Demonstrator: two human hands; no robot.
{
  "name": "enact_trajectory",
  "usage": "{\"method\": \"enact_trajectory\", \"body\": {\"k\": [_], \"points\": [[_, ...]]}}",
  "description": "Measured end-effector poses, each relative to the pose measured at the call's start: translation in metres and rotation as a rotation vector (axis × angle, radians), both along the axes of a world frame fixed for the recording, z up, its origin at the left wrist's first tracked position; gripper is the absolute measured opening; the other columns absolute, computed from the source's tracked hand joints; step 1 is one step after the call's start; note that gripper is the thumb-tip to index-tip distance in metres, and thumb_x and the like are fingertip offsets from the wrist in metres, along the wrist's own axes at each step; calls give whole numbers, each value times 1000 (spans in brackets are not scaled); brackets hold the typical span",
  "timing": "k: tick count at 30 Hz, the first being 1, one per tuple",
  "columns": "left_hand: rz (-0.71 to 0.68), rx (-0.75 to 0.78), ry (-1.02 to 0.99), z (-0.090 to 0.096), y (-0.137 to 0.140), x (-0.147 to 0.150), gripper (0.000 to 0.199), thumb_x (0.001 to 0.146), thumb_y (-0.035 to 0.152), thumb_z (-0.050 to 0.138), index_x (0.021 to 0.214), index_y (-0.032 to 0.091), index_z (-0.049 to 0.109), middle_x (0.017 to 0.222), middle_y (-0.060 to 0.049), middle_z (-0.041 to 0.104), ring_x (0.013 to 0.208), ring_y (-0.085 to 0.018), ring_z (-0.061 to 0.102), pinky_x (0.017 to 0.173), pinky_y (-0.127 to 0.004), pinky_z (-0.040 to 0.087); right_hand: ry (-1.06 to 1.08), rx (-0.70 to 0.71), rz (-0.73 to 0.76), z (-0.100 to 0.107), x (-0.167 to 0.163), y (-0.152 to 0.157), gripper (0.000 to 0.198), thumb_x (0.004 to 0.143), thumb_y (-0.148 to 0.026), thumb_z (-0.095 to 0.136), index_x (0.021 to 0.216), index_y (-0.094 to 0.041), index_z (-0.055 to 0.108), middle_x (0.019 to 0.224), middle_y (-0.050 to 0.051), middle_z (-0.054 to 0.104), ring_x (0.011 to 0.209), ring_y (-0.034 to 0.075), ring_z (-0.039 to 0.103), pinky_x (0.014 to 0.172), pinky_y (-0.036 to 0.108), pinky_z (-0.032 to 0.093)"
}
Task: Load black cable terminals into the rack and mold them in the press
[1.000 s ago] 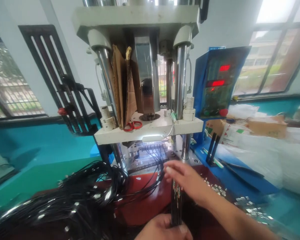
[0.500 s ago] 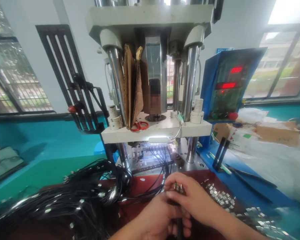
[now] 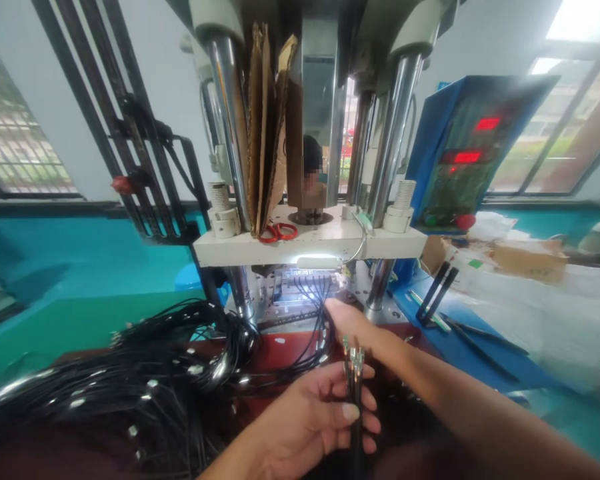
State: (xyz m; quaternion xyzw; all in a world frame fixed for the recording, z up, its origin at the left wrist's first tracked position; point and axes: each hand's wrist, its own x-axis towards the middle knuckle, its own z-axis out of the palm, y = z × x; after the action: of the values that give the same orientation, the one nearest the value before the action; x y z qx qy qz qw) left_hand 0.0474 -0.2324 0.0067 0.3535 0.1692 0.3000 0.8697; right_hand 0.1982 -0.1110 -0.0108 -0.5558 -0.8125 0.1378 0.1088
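My left hand is closed around a small bundle of black cables, held upright with their bare metal connector ends at the top. Beyond it, my right hand reaches forward to the front of the press bed, beside black cables that run from the lit fixture. Its fingers are mostly hidden behind the back of the hand, so I cannot tell whether they grip those cables. A large heap of black cables with small shiny ends lies to the left on the red-brown surface.
The white press plate spans above the fixture, carrying red-handled scissors and upright cardboard. Metal columns flank it. At the right stand a blue control box with red displays, a black two-pronged holder and dark tweezers.
My right hand has left the bundle and moved forward to the press bed. My left hand keeps the cables, their metal ends now fully exposed. The view has tipped down and closer.
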Motion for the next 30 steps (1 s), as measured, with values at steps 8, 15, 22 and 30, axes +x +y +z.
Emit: {"method": "enact_trajectory", "body": {"k": [8,15,22,30], "points": [[44,-21,75,-6,1,3,24,74,4,66,95,12,57,87,-4,57,73,-13,62,70,-30,49,-248,106,7,7,-3,4,23,92,-30,55,110,-15,58,103,5,63,88,19,62,77,39,52],[48,-40,101,-13,-1,7,24,74,12,69,88,15,50,71,1,54,64,-15,62,63,-32,50,-277,104,94,26,25,-27,21,84,-7,54,104,-11,59,106,15,60,85,24,62,75,39,47],[53,29,130,-4,-8,18,22,71,9,67,86,14,52,69,2,52,58,-9,51,56,-24,39,-52,-11,118,43,68,-65,24,77,-9,54,97,-16,64,92,10,68,84,24,63,73,32,45],[99,177,294,-5,-11,26,21,74,9,62,93,13,53,68,2,54,56,-9,50,58,-25,38,696,-307,-132,25,97,-116,17,82,-25,53,91,-18,65,56,-2,53,45,12,46,41,24,32]]}}
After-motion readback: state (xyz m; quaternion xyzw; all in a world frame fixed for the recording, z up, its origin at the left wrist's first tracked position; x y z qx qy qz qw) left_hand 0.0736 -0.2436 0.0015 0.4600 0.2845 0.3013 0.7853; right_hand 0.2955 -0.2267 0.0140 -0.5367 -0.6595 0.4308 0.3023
